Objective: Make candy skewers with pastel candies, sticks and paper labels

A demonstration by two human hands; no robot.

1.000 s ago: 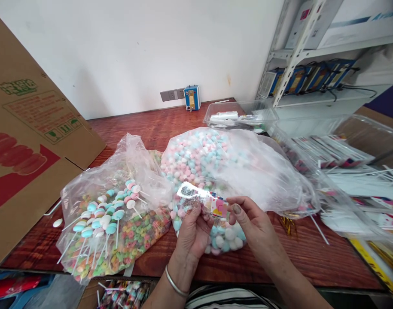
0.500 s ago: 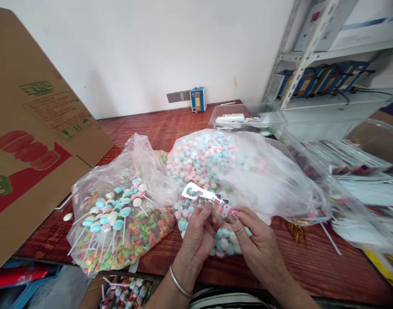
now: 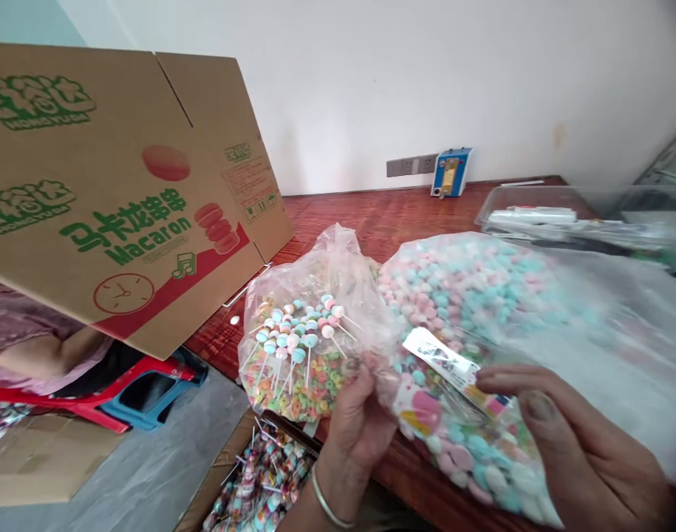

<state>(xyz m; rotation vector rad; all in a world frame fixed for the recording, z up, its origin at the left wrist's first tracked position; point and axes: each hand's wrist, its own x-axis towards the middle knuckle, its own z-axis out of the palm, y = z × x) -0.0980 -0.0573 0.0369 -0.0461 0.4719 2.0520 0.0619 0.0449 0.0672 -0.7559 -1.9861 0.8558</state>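
Observation:
My left hand (image 3: 360, 425), with a silver bangle on the wrist, pinches the lower end of a small clear printed candy wrapper (image 3: 445, 377). My right hand (image 3: 570, 443) grips the wrapper's other end, thumb on top. Both hands hover over a big clear bag of pink, blue and white round candies (image 3: 470, 295). Just left of it lies a second clear bag of coloured ring candies (image 3: 298, 384) with several stick lollipops (image 3: 296, 336) resting on top.
A wooden table (image 3: 382, 214) carries the bags. A large "Macaron" cardboard box (image 3: 121, 192) leans at the left. A box of wrapped lollipops (image 3: 260, 480) sits below the table edge. Clear tray (image 3: 548, 214) at back right, blue device (image 3: 451, 171) by the wall. Another person's arm (image 3: 43, 355) lower left.
The view has swung left and down, showing the box front and floor. My hands, still on the wrapper, have spread further apart, and my right hand has come closer to the camera.

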